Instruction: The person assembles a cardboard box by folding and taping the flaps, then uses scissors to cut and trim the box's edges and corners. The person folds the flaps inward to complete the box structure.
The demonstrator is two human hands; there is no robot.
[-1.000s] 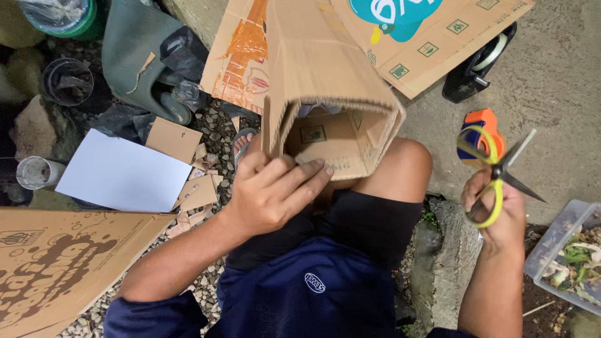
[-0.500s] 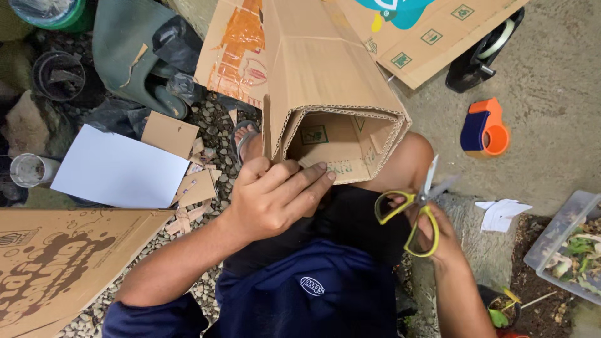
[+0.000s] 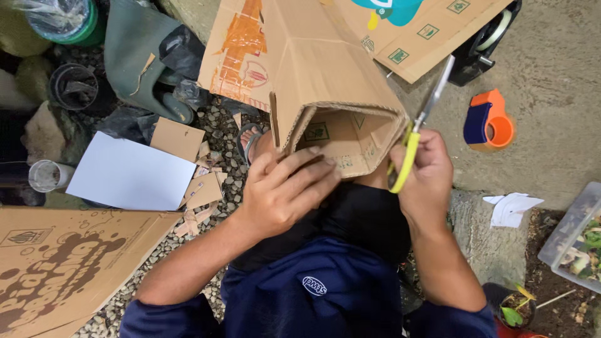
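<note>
Folded cardboard box (image 3: 325,81) over lap, open end facing down. L hand (image 3: 285,191) gripping its lower edge. R hand (image 3: 426,172) clamped on yellow scissors (image 3: 416,134) at box's right edge, blades up. Free room right, towards tape dispenser (image 3: 488,122).

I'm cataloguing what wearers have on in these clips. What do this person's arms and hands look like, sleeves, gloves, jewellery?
Both arms are bare from above the elbow down. The left hand and right hand wear no gloves, and no rings or watch are visible. Short dark navy sleeves show at the bottom edge, part of a navy shirt with a small white oval emblem.
</note>
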